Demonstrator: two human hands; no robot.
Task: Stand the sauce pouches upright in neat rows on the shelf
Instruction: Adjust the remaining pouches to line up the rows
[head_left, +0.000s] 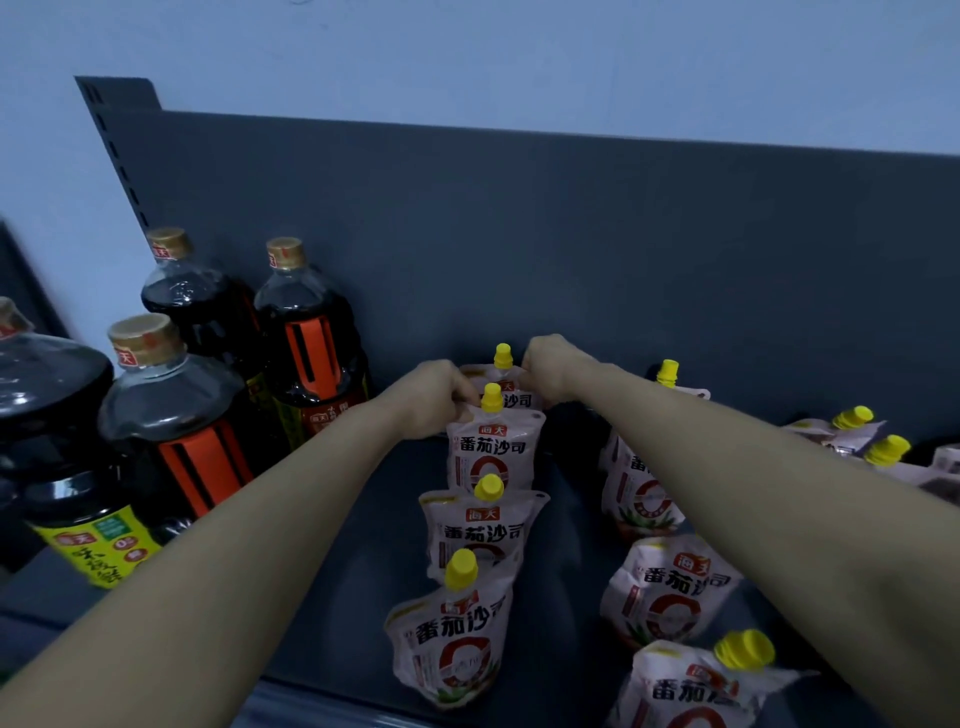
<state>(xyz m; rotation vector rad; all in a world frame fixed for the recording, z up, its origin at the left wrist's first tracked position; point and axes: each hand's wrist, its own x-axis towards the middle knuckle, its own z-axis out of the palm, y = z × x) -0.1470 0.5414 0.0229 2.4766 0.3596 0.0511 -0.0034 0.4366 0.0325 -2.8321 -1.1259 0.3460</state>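
A: Hands, state?

B: Entry one, left hand (439, 397): fingers curled, pinching the top left corner of the rearmost pouch (519, 399). Entry two, right hand (553, 369): fingers curled, pinching the top right corner of the same item. One on either side of its yellow cap (503, 356).

A: Location of that item?

B: On the shelf (363, 545), upright, just in front of the dark back panel (571, 234), at the back of the left-hand file. Label facing forward, lower part hidden.

A: Others in that file?

B: Three, in line toward the shelf edge. The second pouch (493, 452), upright, just in front of the rearmost. The third pouch (480, 530), upright. The front pouch (452, 649), leaning left, near the edge.

A: Right-hand file?

B: Partly under the right forearm (727, 467). The hidden pouch (636, 493): label only. Another cap above the forearm, same item or not, unclear. The middle pouch (665, 592) and near pouch (691, 691): tilted. Bare shelf between the two files.

A: Elsewhere?

B: Far right: two loose pouches (852, 426), lying down. Far left: four dark bottles (311, 338), standing, tan caps, orange handles on two. Pale blue wall (467, 52) above the panel.
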